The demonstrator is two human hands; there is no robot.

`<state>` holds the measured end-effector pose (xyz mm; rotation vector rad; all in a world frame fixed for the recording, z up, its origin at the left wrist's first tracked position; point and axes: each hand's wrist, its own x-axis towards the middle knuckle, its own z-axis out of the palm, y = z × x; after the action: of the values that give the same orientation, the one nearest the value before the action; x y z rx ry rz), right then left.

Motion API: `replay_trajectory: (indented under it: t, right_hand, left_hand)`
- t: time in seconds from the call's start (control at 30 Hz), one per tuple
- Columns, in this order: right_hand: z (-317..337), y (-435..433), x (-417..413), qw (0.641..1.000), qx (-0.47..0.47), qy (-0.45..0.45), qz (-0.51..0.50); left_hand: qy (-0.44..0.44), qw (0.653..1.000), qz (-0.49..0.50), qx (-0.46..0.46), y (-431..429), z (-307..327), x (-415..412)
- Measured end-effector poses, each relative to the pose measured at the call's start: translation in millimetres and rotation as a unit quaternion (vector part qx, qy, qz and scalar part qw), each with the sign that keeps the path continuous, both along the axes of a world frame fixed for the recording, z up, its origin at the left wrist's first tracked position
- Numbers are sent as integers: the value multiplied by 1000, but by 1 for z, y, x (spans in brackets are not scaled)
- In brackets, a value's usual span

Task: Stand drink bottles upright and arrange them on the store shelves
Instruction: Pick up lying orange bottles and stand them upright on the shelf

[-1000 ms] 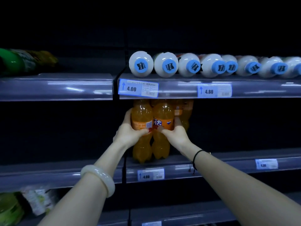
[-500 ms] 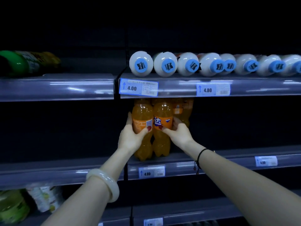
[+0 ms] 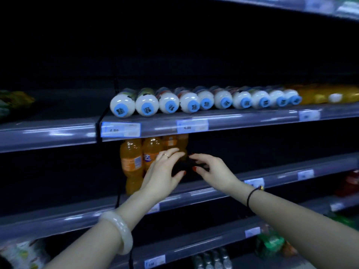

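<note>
The orange soda bottles [image 3: 132,162] are standing just left of the left hand [image 3: 163,171]. The right hand [image 3: 212,171] is sitting curled beside it; I cannot tell if either is holding anything. Full bottles are likely feeling heavy and slippery, so gripping the thin middle is looking safest.

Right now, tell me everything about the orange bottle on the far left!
The leftmost orange bottle stands upright on the middle shelf, its cap hidden behind the shelf above. It looks like clear plastic full of orange drink, with an orange label round its middle. Another orange bottle stands right beside it. Neither the left hand nor the right hand touches it.
</note>
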<state>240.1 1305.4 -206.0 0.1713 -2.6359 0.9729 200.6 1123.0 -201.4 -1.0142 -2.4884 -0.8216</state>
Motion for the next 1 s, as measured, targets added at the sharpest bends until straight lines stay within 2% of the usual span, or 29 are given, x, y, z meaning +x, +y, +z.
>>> replay_trajectory:
  t: [0.27,0.47,0.6,0.7,0.8,0.9,1.0]
  right_hand:
    - [61,130,63,985,25,106,-131]
    - [90,253,96,967,45,131,-213]
    - [116,345,96,958,65,142,-242]
    - [138,413,83,960,101,121,-230]
    - [158,468,62,955,191,94,-209]
    - [168,508,36,932,314,27,-180]
    - [171,535,5,910,389,-11,-141]
  left_hand:
    - [56,991,-121,21,134,67,32]
    - [62,980,-185,28,255,94,50]
    - [88,978,-188,23,342,117,46]
    - [120,980,-156,12,403,136,32]
    - [144,983,-106,-39,451,151,12]
    - [151,976,-47,-150,485,159,-12]
    - [133,963,-11,-235,506,167,-30]
